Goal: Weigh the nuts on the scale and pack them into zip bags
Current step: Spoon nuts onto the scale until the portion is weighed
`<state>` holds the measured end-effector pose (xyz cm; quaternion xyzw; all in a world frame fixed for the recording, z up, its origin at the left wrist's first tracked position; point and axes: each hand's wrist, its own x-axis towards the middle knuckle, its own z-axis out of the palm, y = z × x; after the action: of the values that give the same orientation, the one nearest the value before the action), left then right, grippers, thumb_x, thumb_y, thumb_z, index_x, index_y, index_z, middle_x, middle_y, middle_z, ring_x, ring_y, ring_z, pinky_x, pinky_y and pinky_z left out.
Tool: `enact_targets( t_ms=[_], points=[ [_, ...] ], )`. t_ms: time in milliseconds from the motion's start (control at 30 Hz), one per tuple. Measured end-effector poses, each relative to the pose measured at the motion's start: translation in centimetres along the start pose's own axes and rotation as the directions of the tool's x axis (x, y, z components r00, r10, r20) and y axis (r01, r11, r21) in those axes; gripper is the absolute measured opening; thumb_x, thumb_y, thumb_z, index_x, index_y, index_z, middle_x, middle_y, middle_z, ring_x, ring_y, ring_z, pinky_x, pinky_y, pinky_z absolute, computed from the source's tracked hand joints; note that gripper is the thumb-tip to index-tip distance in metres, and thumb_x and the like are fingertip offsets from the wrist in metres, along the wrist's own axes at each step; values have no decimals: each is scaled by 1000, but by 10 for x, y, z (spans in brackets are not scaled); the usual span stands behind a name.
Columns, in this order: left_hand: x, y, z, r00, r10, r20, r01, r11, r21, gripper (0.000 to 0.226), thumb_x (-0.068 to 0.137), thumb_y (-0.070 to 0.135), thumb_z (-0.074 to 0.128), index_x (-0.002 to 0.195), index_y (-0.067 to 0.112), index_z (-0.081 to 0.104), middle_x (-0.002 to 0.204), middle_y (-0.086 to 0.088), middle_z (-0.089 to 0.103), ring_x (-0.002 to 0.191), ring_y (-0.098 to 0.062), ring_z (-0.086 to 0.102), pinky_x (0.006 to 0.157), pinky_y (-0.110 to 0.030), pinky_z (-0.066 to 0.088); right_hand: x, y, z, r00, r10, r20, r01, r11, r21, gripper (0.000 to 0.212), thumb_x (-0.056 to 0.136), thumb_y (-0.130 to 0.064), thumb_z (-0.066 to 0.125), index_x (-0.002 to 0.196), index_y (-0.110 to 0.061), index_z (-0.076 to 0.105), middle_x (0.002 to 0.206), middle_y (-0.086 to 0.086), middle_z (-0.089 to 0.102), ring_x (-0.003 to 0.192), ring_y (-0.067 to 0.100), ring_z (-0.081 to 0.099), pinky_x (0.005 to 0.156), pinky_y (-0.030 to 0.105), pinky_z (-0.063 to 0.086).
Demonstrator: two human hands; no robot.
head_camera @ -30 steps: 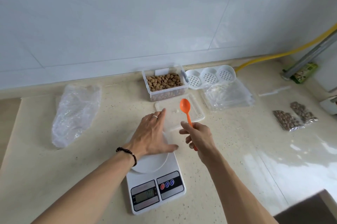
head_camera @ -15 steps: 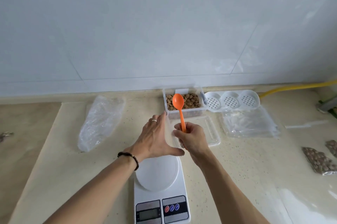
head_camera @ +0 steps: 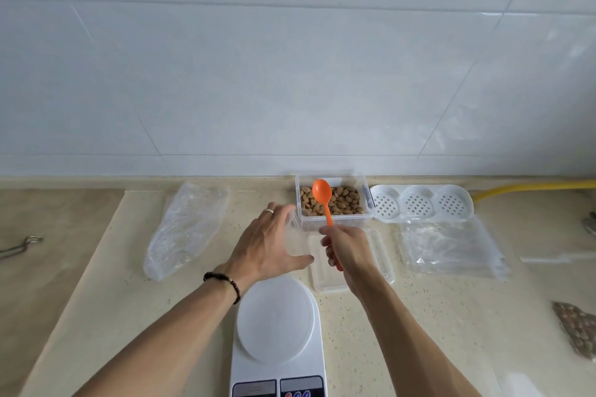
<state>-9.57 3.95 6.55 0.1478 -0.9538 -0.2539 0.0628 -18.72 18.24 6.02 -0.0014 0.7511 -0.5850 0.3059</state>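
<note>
A clear box of brown nuts (head_camera: 335, 219) stands at the back of the counter by the wall. My right hand (head_camera: 348, 251) grips the handle of an orange spoon (head_camera: 322, 193), whose empty bowl is up over the nuts. My left hand (head_camera: 267, 245) is just left of it, thumb and fingers spread in a C around a faint clear zip bag (head_camera: 296, 228) that is hard to make out. The white scale (head_camera: 277, 316) lies below both hands with a bare round plate. A stack of empty zip bags (head_camera: 448, 245) lies to the right.
The box's clear lid (head_camera: 383, 254) lies under my right hand. A white perforated tray (head_camera: 419, 203) and a yellow hose (head_camera: 532, 186) sit at the back right. A crumpled plastic bag (head_camera: 183, 228) lies left, and a filled nut bag (head_camera: 577, 329) at the right edge.
Both hands have moved away from the scale plate toward the nut box. The spoon's bowl went from above the lid to above the nuts. The view tilted up toward the wall.
</note>
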Motion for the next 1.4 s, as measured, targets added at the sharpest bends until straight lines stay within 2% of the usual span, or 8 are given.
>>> enact_targets(
  t_ms=[133,233,433,567,667,800,933,1400],
  points=[
    [12,-12,-1,999,-51,18,51,998,23,83,62,61,74,127,24,37,114,7,42,104,-13,47,82,-27,43,20,-8,-14,995,-73,-70,54,969,-239,20,90,-4,43,78,0,58,72,9,53,63,19,50,53,33,46],
    [25,-18,2,997,-73,27,73,997,4,79,63,60,73,125,25,39,115,7,43,106,-14,47,83,-29,44,35,-19,-31,950,-256,-180,163,895,-416,13,91,-10,58,82,-11,68,68,1,63,63,21,60,54,31,48],
    [51,-31,9,998,-39,42,42,996,-80,77,64,62,70,126,25,43,119,8,51,113,-10,47,86,-27,46,68,-35,-59,886,-298,-355,159,915,-371,11,81,-7,66,82,-15,74,68,0,69,64,16,64,57,21,45],
    [59,-37,11,997,-19,79,28,992,-119,79,61,67,65,126,27,44,119,10,51,111,-8,48,86,-26,46,88,-33,-58,904,-303,-302,142,878,-457,21,91,-6,55,93,-13,75,77,4,69,59,14,61,45,9,38],
    [60,-42,13,994,-14,110,29,991,-133,78,65,61,72,129,28,41,123,11,49,113,-7,46,86,-25,45,93,-28,-48,939,-295,-178,168,842,-512,24,92,-4,52,92,-12,75,68,1,63,51,12,52,44,12,39],
    [62,-46,15,992,-24,120,41,989,-139,83,66,59,74,133,26,38,127,10,47,115,-8,45,87,-24,43,94,-20,-36,977,-181,-115,127,919,-374,22,92,2,55,96,-7,74,75,3,66,52,13,52,49,25,46],
    [61,-50,15,994,-45,98,60,984,-166,87,68,56,76,138,24,36,134,7,45,122,-7,44,90,-21,39,93,-20,-36,986,-71,-149,41,980,-195,20,92,4,54,97,-5,71,87,12,68,48,12,53,43,21,42],
    [78,-44,17,992,-103,66,113,981,-156,96,63,66,71,140,23,33,135,2,46,125,-13,46,95,-27,43,79,-21,-55,984,79,-159,-44,976,214,15,87,11,55,93,5,68,78,21,67,41,10,48,41,21,39]
  ],
)
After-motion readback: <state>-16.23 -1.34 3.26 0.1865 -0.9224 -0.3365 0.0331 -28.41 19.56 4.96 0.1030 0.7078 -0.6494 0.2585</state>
